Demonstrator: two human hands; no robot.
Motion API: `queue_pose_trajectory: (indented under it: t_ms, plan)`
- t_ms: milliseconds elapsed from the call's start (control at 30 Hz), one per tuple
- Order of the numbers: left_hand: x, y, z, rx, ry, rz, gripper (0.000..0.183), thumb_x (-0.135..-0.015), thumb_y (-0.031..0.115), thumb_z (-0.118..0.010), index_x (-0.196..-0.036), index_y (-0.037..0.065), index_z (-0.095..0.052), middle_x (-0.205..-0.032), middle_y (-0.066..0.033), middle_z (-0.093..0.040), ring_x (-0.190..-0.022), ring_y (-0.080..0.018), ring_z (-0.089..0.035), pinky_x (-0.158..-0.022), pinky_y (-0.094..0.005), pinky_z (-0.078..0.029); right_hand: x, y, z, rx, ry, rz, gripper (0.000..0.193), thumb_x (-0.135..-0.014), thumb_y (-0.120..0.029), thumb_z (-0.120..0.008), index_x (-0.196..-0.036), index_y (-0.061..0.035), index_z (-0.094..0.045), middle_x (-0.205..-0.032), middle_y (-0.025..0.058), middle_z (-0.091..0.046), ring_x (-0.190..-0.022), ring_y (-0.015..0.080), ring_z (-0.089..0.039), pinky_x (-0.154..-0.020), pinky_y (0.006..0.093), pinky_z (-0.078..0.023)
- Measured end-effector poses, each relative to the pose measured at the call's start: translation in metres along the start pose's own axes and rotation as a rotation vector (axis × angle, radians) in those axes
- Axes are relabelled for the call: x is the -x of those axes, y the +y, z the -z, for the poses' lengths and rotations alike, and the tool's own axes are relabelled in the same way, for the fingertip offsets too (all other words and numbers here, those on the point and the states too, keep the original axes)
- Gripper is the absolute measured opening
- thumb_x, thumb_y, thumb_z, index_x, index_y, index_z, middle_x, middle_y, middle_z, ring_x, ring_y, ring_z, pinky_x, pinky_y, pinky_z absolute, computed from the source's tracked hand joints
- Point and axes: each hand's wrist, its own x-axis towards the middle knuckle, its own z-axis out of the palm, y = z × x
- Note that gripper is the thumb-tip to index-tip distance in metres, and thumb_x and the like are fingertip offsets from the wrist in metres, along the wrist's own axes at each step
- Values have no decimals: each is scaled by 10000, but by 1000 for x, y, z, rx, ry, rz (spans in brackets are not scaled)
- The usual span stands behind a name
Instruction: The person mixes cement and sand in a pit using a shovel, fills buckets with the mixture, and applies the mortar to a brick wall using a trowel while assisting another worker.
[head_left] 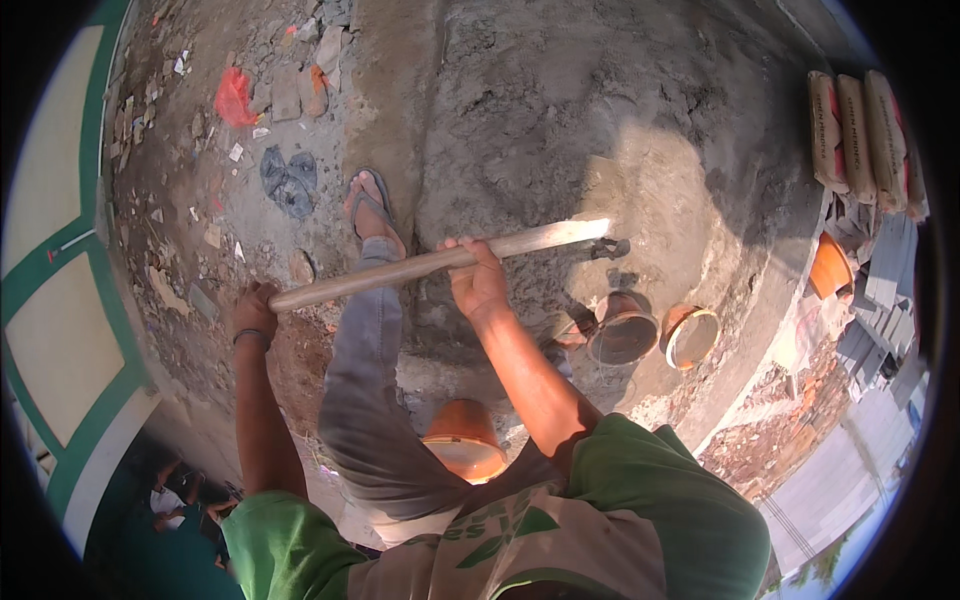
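A long wooden handle (360,282) slants across in front of me, rising to the right. My left hand (255,312) is closed round its lower left end, a dark band on the wrist. Farther up the shaft, my right hand (477,280) wraps it with the fingers on top. The handle's far end catches sunlight, and a small dark piece (611,248) shows just beneath it; I cannot make out the tool's head. Beyond lies wet grey mortar (660,190), partly sunlit. My left foot, in a flip-flop (372,200), stands at the mortar's left edge.
Several buckets stand close: an orange bucket (465,425) by my legs, a dark-mouthed bucket (622,340) and a pale-rimmed bucket (692,337) to the right. Paper sacks (826,135) are stacked far right. Rubble, a red plastic bag (233,97) and a dark plastic bag (288,182) lie left.
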Motion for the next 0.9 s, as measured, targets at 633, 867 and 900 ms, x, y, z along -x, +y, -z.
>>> queue_pose_trajectory:
  t_ms: [633, 867, 900]
  plan:
    - [80, 287, 1, 801, -517, -106, 382, -723, 255, -707, -945, 38, -483, -732, -198, -599, -750, -387, -594, -597, -429, -455, -123, -246, -57, 783, 205, 349, 127, -773, -63, -570, -820, 25, -491, -625, 80, -481, -498, 157, -508, -429, 283, -467]
    - [86, 308, 39, 855, -518, -78, 407, -737, 265, -691, -941, -11, -473, -734, -239, -586, -741, -415, -583, -607, -419, -459, -179, -193, 50, 834, 409, -25, 85, -799, -82, -527, -817, -21, -472, -626, 65, -474, -505, 172, -497, -452, 322, -449]
    - [94, 307, 56, 737, -598, -90, 411, -751, 268, -678, -940, -31, -469, -728, -246, -582, -736, -408, -589, -615, -408, -462, -175, -187, 72, 745, 408, -50, 88, -799, -87, -524, -826, -24, -468, -626, 67, -473, -509, 173, -497, -453, 325, -449]
